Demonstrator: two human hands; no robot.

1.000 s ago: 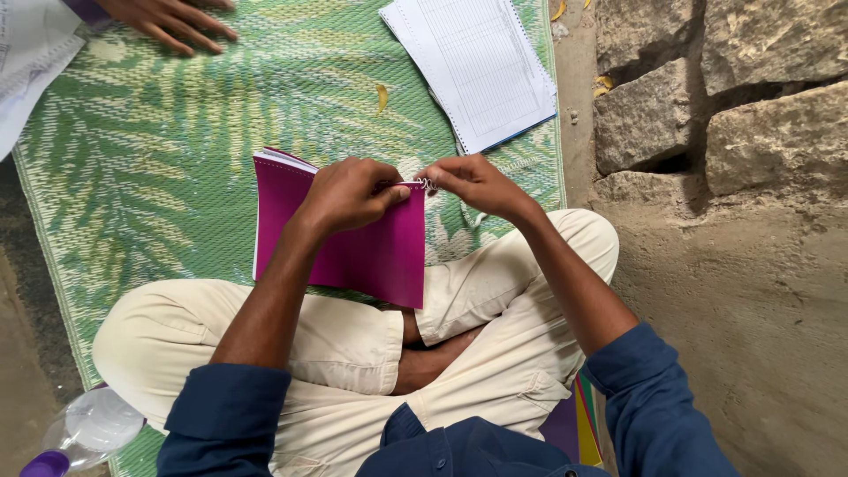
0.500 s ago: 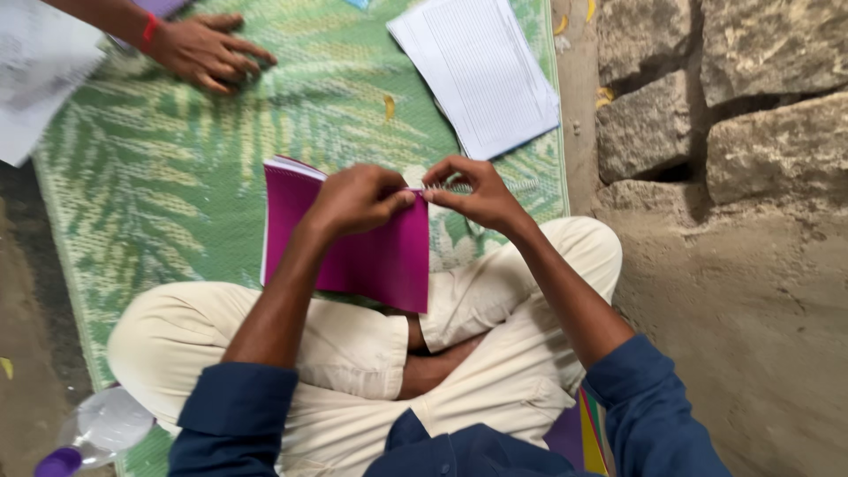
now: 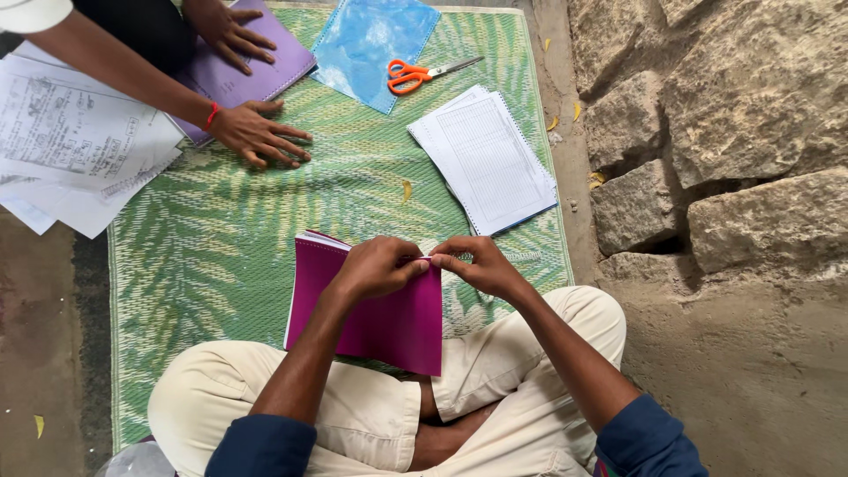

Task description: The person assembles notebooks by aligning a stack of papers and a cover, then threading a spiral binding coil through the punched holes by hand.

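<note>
A green woven mat with a pale leaf pattern is spread on the ground, bounded on the right by a rough stone wall. At the far edge of the mat a blue mottled sheet of paper is laid, with a pair of orange-handled scissors just beside it on the right. Nearer, right of centre, a stack of white ruled sheets is set at a slant. At the far left a purple notebook and loose white printed papers are seen; another person's two hands are laid flat there, one on the purple notebook and one on the mat beside the papers. Nothing is placed between these things and the near work.

A magenta soft-covered notebook is held near the centre, its near edge resting on the crossed legs in cream trousers, its white page edges showing at the upper left. Its cover is plain and closed toward the camera. The left hand is curled over the top right corner, fingers pressed together and pinching the edge. The right hand is met with it there, fingers pinching the same corner.
</note>
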